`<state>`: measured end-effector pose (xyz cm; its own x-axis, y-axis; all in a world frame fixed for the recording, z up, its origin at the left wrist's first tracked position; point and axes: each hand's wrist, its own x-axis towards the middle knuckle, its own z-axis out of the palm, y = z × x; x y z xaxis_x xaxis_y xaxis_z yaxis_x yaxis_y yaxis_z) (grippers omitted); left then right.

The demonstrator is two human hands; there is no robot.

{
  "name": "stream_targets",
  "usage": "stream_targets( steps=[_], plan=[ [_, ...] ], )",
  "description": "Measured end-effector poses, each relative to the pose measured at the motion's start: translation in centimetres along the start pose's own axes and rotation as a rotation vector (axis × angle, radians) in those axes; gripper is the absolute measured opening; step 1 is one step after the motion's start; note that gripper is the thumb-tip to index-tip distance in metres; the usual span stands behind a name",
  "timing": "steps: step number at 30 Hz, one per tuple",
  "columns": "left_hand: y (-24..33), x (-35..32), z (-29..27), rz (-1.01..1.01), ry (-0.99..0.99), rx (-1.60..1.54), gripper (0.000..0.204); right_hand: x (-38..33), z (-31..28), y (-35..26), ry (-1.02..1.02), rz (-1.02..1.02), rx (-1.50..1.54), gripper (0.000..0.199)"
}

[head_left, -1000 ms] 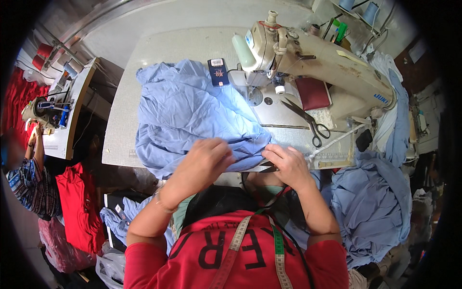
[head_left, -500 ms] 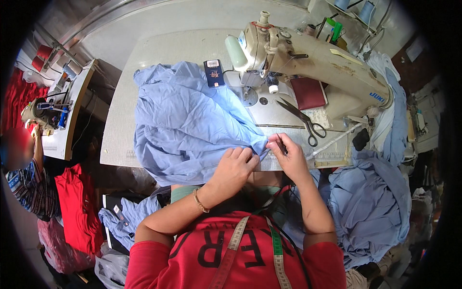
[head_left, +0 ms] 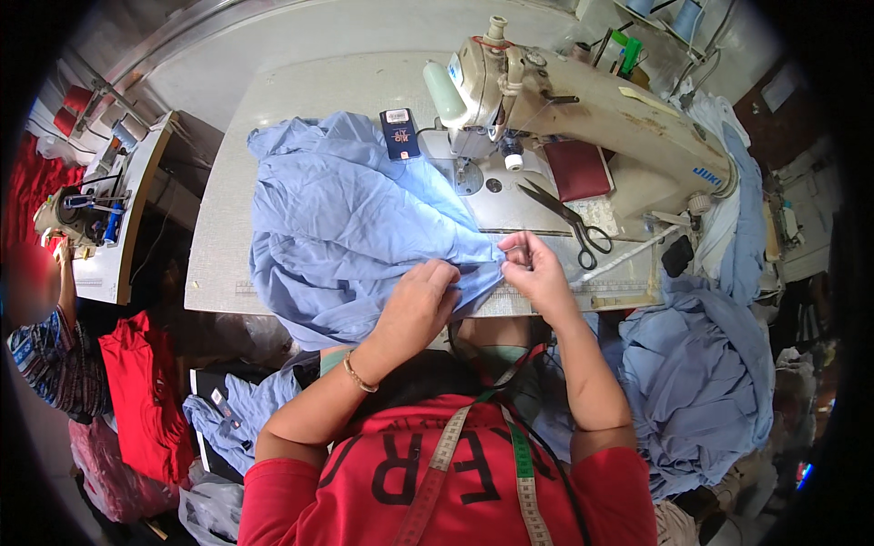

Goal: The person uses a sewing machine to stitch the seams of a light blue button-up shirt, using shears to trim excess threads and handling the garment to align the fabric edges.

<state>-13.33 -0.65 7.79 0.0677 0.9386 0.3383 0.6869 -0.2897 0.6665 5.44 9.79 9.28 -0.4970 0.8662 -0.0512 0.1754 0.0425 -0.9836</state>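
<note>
1. Where both hands meet at the table's near edge, the left hand (head_left: 421, 296) lies palm down on a light blue garment (head_left: 346, 227), fingers curled and pressing a fold flat; the thumb is hidden, so can't tell if it pinches the cloth.
2. R. hand (head_left: 537, 268) is just beside it, fingertips together, pinching the garment's pointed corner at the seam edge.
3. Garment lies bunched on the white sewing table (head_left: 309, 91), spread left and back from the hands; its near part hangs over the front edge twd. the person's lap.
4. Behind the hands, a cream sewing machine (head_left: 583, 109) stands on the table, needle end just beyond the cloth.
5. Black-handled scissors (head_left: 569, 218) lie on the machine bed, near the r. hand but apart from it.
6. A dark red flat pad (head_left: 581, 170) sits under the machine arm; a small dark blue packet (head_left: 399, 132) rests on the cloth's far side.
7. A tape measure (head_left: 446, 464) hangs round the person's neck over a red shirt; thin bracelet on l. wrist.
8. More blue fabric (head_left: 701, 373) is heaped at right, below the table.
9. Far left, another person (head_left: 41, 346) in a patterned sleeve sits at a second table.
</note>
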Motion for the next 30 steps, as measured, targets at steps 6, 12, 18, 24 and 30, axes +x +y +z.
stream_targets(
  steps=[6,12,18,24,30],
  plan=[
    [0.5,0.7,0.0,-0.046,0.066,-0.113,0.039,-0.4,-1.1,0.1,-0.136,0.267,0.546,0.031],
    [1.3,1.9,0.7,0.226,0.181,0.129,0.037,-0.4,-0.9,0.1,-0.125,0.34,0.718,0.032],
    [0.1,1.6,1.7,0.066,0.27,-0.201,0.011,-0.7,-0.7,0.1,-0.084,0.281,0.616,0.031],
    [-1.4,0.6,1.2,-0.323,0.287,-0.828,0.017,-1.2,-0.5,-0.2,-0.049,0.191,0.358,0.028],
    [-1.0,-0.8,1.0,-0.329,0.255,-0.829,0.017,-1.3,-0.4,1.0,0.101,-0.102,-0.12,0.027]
  ],
)
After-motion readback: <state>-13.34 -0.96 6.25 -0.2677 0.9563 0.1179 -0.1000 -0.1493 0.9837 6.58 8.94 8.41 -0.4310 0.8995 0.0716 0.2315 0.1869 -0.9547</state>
